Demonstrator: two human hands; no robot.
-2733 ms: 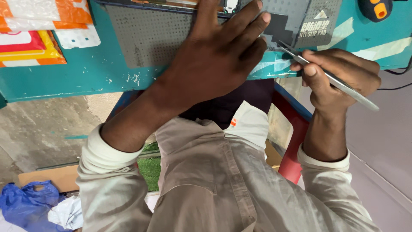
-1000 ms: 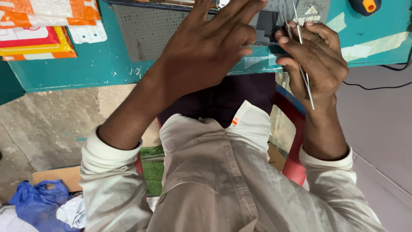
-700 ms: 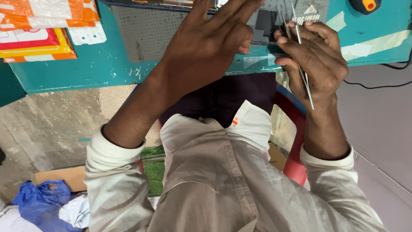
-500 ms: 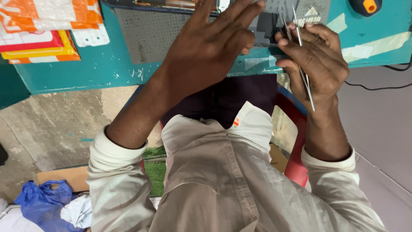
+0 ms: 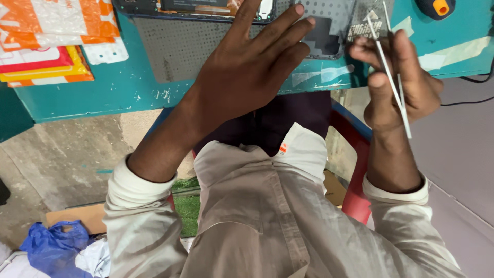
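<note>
In the head view, the left hand (image 5: pixel 247 77) lies flat with fingers spread wide on the grey dotted work mat (image 5: pixel 175 46) at the top middle. At the upper right, the right hand (image 5: pixel 401 87) pinches thin silver metal tweezers (image 5: pixel 391 77) tight.

Single head view, steep downward, close over hands (image 5: pixel 257 72).

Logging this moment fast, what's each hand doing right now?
Left hand: open, fingers spread flat over the grey perforated mat, holding nothing.
Right hand: closed on metal tweezers.
</note>
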